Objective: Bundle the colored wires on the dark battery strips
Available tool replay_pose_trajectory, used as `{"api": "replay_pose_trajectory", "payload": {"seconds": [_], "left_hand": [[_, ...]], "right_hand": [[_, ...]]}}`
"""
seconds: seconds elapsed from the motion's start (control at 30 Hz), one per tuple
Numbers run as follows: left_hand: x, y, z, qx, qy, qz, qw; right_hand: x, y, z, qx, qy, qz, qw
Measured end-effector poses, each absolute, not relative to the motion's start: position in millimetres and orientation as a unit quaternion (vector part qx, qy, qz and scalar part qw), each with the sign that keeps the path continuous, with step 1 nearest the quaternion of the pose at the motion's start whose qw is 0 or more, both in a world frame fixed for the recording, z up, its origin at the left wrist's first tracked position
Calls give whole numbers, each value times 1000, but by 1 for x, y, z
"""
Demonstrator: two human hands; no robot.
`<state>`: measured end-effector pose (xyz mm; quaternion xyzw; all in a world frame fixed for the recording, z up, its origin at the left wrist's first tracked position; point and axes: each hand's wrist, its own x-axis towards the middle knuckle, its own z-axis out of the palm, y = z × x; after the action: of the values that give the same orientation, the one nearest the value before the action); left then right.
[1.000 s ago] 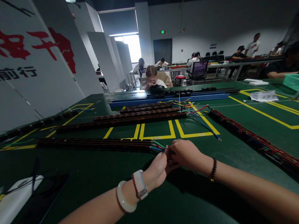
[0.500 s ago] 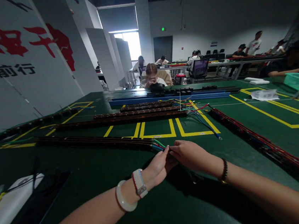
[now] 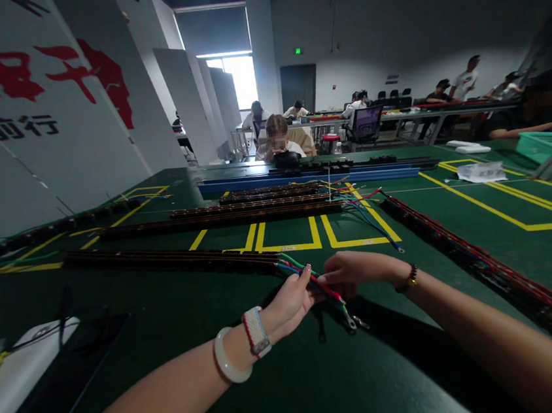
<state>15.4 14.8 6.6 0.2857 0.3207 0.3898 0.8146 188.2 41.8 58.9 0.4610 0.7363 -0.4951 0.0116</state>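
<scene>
My left hand (image 3: 289,304) pinches a bundle of coloured wires (image 3: 325,290) that come out of the near dark harness strip (image 3: 173,259). The red, green and blue wires end in metal ring terminals (image 3: 352,321), which hang loose just above the green table (image 3: 295,388). My right hand (image 3: 356,269) rests on the same wires a little farther along, fingers curled over them. The left wrist carries a white bangle and a watch; the right wrist carries a bead bracelet.
More long harness strips (image 3: 218,220) lie across the yellow-taped boxes; another (image 3: 490,269) runs down the right side. Blue rails (image 3: 312,177) lie at the far edge. A white device (image 3: 13,379) sits near left, a green basket (image 3: 548,146) far right. People sit at tables beyond.
My hands have drawn apart: the right one slid away along the wires and lifted, so the wire ends and ring terminals now show between and below the hands.
</scene>
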Motion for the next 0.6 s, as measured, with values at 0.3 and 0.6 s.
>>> {"api": "replay_pose_trajectory", "payload": {"seconds": [0.3, 0.6], "left_hand": [[13, 9, 19, 322, 343, 374, 799], [11, 13, 21, 297, 373, 340, 810]], "right_hand": [[196, 51, 52, 497, 763, -413, 6], [198, 75, 40, 622, 782, 2, -35]]}}
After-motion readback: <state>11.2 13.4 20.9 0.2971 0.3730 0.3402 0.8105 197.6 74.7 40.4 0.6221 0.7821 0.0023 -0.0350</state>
